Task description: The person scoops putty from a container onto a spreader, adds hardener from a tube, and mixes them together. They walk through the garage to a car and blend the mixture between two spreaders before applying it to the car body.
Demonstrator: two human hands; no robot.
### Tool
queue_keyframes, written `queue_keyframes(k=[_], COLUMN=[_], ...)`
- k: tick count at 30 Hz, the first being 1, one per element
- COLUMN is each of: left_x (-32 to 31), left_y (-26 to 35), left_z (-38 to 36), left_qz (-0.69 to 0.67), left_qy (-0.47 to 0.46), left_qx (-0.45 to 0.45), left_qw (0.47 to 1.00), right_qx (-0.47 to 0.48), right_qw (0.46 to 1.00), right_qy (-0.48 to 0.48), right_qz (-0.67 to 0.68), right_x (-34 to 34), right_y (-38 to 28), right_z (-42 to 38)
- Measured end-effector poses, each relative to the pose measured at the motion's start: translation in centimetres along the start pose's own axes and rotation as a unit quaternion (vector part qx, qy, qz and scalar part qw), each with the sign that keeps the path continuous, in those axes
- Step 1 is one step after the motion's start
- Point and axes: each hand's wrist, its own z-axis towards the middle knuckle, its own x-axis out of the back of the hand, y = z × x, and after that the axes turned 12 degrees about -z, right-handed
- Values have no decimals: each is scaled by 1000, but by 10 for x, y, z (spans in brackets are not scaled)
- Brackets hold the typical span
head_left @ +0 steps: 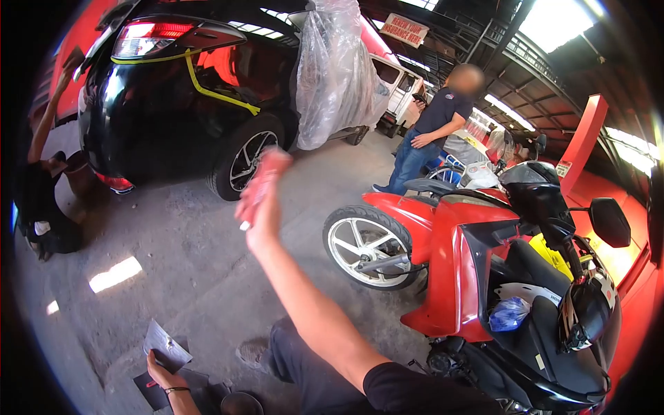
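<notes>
My right hand [260,220] is raised at the end of an outstretched arm, in front of the car's rear wheel in the view. Its fingers are closed around a red object [268,176], too smeared by motion to name. Low on the left, my left hand [163,373] grips a thin grey sheet [166,346], paler on one face, between thumb and fingers. A dark flat piece [187,391] with a bit of red lies under that wrist. Beside it stands a round dark container [242,403], partly cut off by the frame edge.
A black car [173,138] with yellow tape [214,95] and plastic sheeting [332,76] stands ahead. A red motorcycle [449,256] with a helmet [588,311] is close on the right. One person [437,117] stands beyond; another [48,200] crouches at the car's left.
</notes>
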Motion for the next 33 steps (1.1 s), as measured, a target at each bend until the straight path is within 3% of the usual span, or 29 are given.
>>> queue_keyframes(k=[2,5,8,13,18,21,30,31,32,33], left_x=[3,15,10,3,15,14,3,11,2,-2], left_y=[-1,-2,-5,-11,-7,5,47,53,57,50], left_z=[6,23,21,12,19,17,0,16,6,2], left_qz=[11,11,1,-3,20,13,-1,-38,-61,-42], left_qy=[21,-4,-38,-76,-69,-29,26,5,-99,-170], left_qx=[-17,-14,-21,-4,-39,-67,-130,-85,-8,-38], left_qw=[1000,1000,999,997,997,997,991,996,993,984], right_qx=[105,99,-21,-176,-144,-122,-62,-102,-230,-282], right_qw=[989,990,988,905,805,711,821,814,780,792], right_qy=[90,93,-46,-257,-391,-455,-415,-419,-435,-435], right_qz=[51,-39,-148,-290,-422,-522,-386,-390,-386,-322], right_x=[24,37,22,-23,-53,-70,-90,-92,-97,-88], right_y=[-37,-45,-3,32,55,36,113,113,133,161], right_z=[18,15,-7,-56,-100,-109,-94,-95,-82,-77])
